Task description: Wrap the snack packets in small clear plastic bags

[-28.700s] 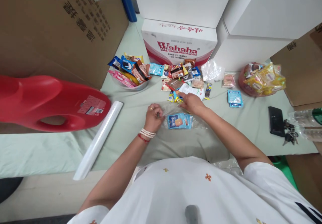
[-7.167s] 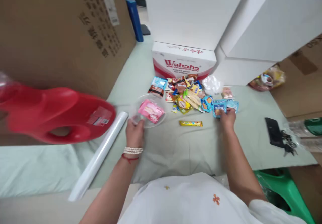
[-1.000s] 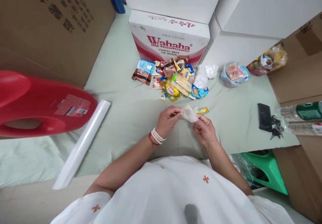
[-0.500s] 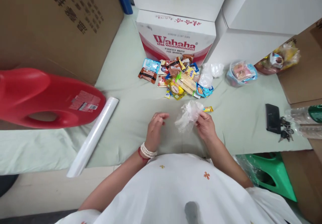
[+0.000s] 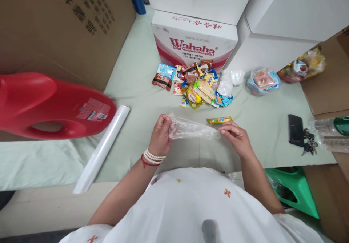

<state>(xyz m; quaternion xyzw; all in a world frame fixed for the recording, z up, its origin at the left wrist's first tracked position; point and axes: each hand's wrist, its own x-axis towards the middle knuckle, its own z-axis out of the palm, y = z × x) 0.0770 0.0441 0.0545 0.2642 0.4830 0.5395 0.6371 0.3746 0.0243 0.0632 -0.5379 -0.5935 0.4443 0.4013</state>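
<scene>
A clear plastic bag [image 5: 193,128] is stretched sideways between my two hands, above the cloth-covered table. My left hand [image 5: 161,135], with beads at the wrist, is closed on one end of it. The other end is pinched in the fingertips of my right hand [image 5: 235,136]. Just beyond the right fingers lies a narrow yellow snack packet [image 5: 219,120]. Farther back, a pile of small wrapped snacks [image 5: 200,86] rests against the Wahaha carton [image 5: 193,43]. Crumpled clear plastic [image 5: 227,82] sits at the pile's right side.
On the left stand a big red jug [image 5: 54,104] and a white roll [image 5: 102,148]. To the right are a plastic tub of snacks [image 5: 263,81], a black phone-like object [image 5: 296,130], keys [image 5: 310,143] and plastic bottles [image 5: 332,126]. A green stool [image 5: 302,195] is below the table edge.
My left hand has taken hold of the plastic bag. The bunched bag is now pulled out wide, and my right hand has shifted right. More of the yellow packet shows.
</scene>
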